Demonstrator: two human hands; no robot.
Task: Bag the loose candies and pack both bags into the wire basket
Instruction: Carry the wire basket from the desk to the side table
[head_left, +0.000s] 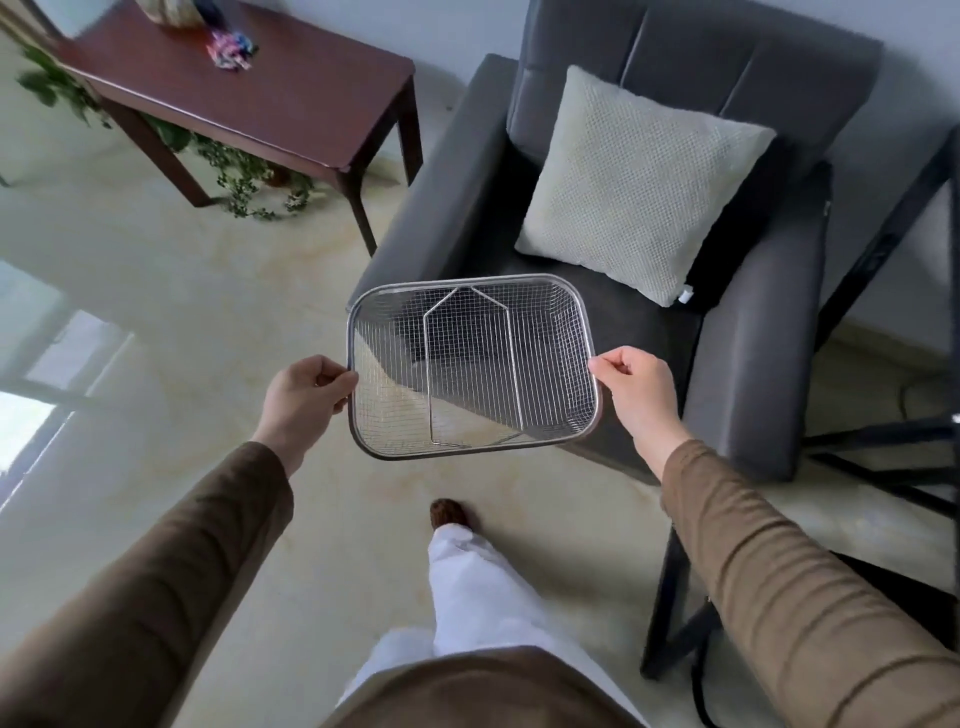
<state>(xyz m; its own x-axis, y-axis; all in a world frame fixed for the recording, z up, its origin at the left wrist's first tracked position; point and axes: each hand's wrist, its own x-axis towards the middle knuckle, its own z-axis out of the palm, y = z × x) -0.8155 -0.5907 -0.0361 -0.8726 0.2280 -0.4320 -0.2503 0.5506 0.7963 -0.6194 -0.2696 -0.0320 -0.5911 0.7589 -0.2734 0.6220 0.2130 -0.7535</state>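
Note:
I hold an empty rectangular wire basket (470, 283) in the air in front of me, above the floor and the front of an armchair. My left hand (304, 395) pinches its left rim and my right hand (636, 392) pinches its right rim. A pile of loose candies in coloured wrappers (232, 49) lies on a dark red wooden table (291, 98) at the far left. Part of a bag-like object (171, 10) shows at the table's top edge, cut off by the frame.
A grey armchair (753, 322) with a pale cushion (639, 182) stands ahead on the right. Black metal frame legs (883, 457) are to its right. Green trailing plants (244, 176) sit under the table. The floor is glossy beige tile; my leg and foot (452, 514) step forward.

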